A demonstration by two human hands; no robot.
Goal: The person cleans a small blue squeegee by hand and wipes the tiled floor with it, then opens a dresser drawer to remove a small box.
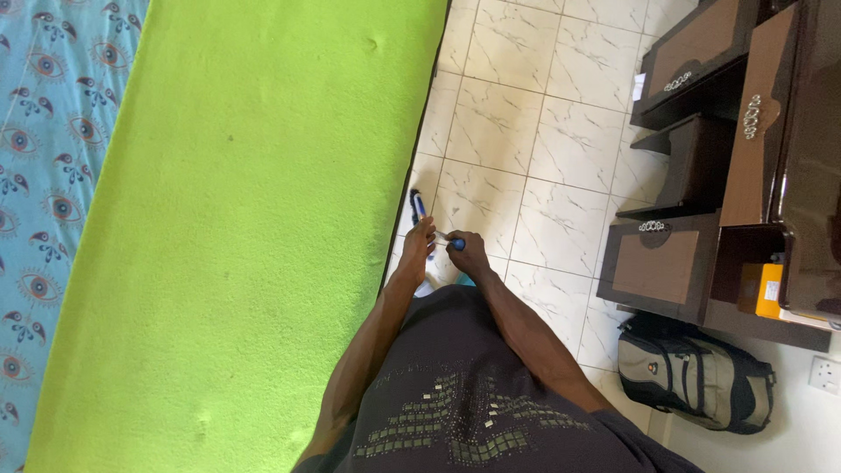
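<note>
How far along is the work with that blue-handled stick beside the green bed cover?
Looks done: the green cover lies smooth over the bed. In hand: left hand and right hand grip the stick's blue handle, its lower end at the bed's edge. Left: cannot tell; the tiled floor shows no dirt.

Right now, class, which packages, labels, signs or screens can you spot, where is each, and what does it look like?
Box: yellow-orange, boxy, with a small white label, in the open lower shelf of the dark brown cabinet at right.
Backpack badge: small orange patch on the grey and black backpack on the floor.
No signs or screens in view.
</note>
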